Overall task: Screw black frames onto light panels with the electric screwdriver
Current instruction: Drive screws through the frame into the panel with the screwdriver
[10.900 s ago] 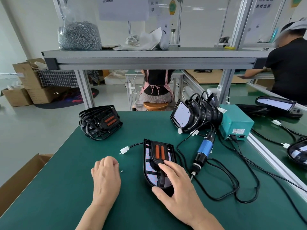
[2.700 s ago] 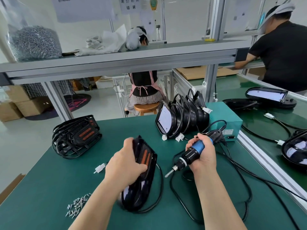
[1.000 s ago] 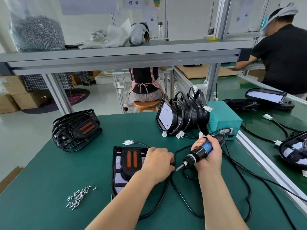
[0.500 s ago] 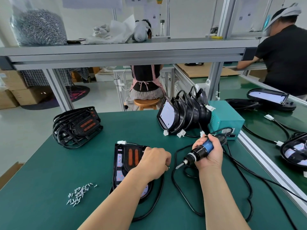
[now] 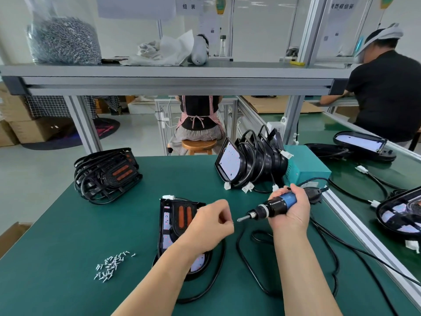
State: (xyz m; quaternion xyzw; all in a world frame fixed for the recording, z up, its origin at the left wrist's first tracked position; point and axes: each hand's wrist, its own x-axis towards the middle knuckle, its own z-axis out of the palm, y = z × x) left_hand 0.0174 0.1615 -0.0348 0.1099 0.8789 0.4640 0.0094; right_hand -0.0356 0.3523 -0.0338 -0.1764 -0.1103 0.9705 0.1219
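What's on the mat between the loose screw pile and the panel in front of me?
Nothing. The head view shows only bare green mat between the loose screws and the light panel.

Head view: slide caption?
Left hand pinches a tiny silver screw beside the blue-and-black electric screwdriver in the right hand, above the black-framed light panel.

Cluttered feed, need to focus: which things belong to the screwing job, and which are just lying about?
Job: screwdriver in right hand, screw in left hand, light panel, loose screws.
Lying about: screw bag, cloths, stool, cardboard boxes.
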